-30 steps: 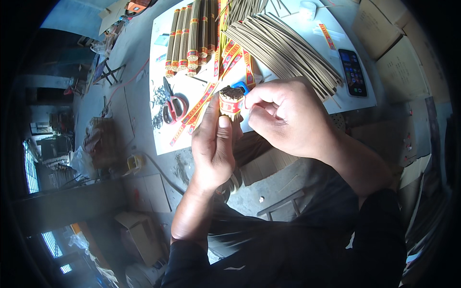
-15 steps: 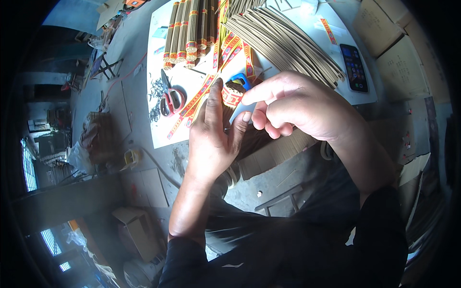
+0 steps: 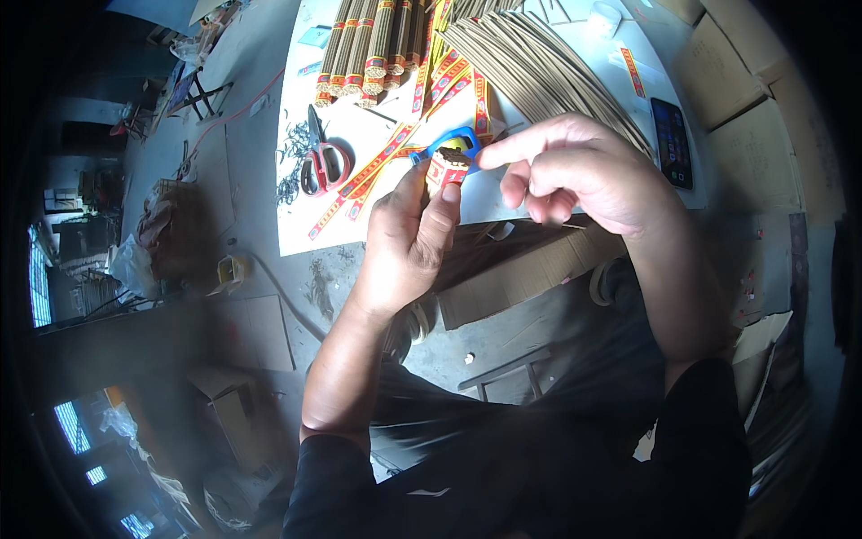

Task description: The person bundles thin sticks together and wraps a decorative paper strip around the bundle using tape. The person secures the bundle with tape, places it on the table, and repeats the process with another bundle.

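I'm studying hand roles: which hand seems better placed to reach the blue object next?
Probably the right hand: its index finger extends close to the blue object, while the left hand holds the wrapped bundle.

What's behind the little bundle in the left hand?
Behind the bundle in the left hand, you can see part of a blue and yellow thing. The bundle covers some of it, so I can't tell its whole shape.

Head view, left one of a side-by-side fisheye pair, looks steeply down over the wearer's dark shirt [image 3: 557, 476]; forearms [image 3: 337, 377] in from lower side, left hand [image 3: 409, 232] and right hand [image 3: 588, 175] close, around mid-frame, white table [image 3: 294, 226] beyond toward top, floor [image 3: 440, 355] farther below, straight edges bend toward dark rim
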A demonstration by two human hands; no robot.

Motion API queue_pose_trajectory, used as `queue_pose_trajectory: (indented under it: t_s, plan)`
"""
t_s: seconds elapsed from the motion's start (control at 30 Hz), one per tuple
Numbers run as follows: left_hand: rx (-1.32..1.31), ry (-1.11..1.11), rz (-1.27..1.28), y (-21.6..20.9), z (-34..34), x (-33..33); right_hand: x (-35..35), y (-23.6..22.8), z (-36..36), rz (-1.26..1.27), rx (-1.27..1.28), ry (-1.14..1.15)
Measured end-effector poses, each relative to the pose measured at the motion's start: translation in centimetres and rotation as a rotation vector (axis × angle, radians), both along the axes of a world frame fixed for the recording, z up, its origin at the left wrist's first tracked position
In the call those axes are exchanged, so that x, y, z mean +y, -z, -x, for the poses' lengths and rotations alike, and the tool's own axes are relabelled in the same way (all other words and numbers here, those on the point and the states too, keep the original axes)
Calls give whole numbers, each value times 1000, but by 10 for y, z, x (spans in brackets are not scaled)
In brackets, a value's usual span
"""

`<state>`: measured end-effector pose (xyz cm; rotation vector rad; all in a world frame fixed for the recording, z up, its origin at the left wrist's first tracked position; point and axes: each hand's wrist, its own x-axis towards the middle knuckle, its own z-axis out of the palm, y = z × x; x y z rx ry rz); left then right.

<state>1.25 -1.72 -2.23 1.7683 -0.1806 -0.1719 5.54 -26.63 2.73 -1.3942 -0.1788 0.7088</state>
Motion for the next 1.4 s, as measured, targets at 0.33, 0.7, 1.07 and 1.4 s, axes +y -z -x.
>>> queue_pose_trajectory:
  t_s: [0.33,0.7,1.07,1.4]
  plan:
    - [438,-31,758,21,-19,23,-42,49,-33,684,-439,361]
    - [312,-120,692,36,-37,39,0,93,-43,647,-669,298]
    - [279,-351,719,47,-42,67,64,107,-51,795,-955,112]
    - [315,-311,692,50,-36,59,35,113,-90,763,-1154,-295]
